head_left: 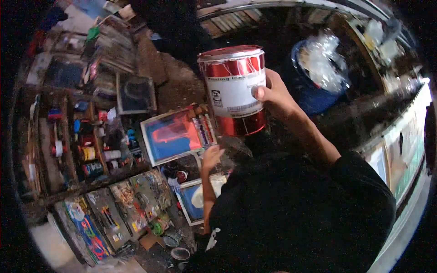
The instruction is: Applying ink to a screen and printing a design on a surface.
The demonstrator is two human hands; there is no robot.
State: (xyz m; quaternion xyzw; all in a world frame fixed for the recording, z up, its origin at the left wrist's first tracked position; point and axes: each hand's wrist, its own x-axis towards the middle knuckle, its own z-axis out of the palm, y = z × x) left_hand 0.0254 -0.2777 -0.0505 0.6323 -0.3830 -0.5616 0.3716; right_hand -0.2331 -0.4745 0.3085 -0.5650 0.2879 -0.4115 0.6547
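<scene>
A large red metal can (234, 111) with a white label is raised in front of me. My right hand (278, 93) is closed on its right side, the thumb lying across the label. The can's lid looks on, with red smears around the top. Lower down, my left hand (212, 157) is slightly blurred, its fingers loosely apart with nothing visible in them. It is near the lower right corner of a wood-framed printing screen (157, 160), which has blue mesh and orange-red ink. I cannot tell whether the hand touches the frame.
A second blue screen (184, 193) lies partly behind my left forearm. Wooden shelves (66, 132) with several jars and bottles stand left, above a paint-stained panel (86, 227). A blue drum (314, 100) filled with clear plastic stands at the right. Small tubs (180, 253) sit below.
</scene>
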